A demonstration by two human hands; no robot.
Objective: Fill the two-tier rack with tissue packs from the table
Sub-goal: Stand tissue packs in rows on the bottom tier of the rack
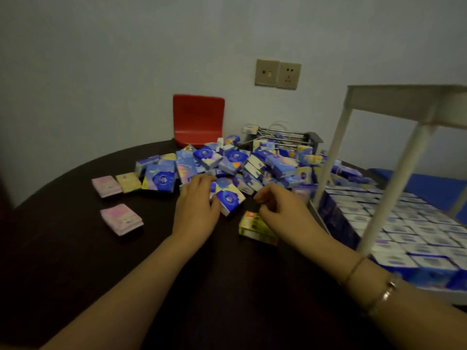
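A heap of several blue and white tissue packs (252, 162) lies on the dark round table (75, 248). My left hand (197, 200) grips a blue and white pack (231, 197) at the heap's near edge. My right hand (280, 205) hovers beside it with loosely curled fingers, holding nothing, just above a yellow pack (252, 224). The white two-tier rack (394, 157) stands at the right. Its lower tier (404, 231) is packed with rows of blue and white packs. Only the underside and front edge of its upper tier (409, 99) show.
Two pink packs (106, 185) (122, 218) and a tan pack (128, 181) lie apart at the left. A red chair (198, 120) stands behind the table by the wall. A metal wire rack (285, 137) sits behind the heap. Blue seats (427, 188) lie beyond the white rack.
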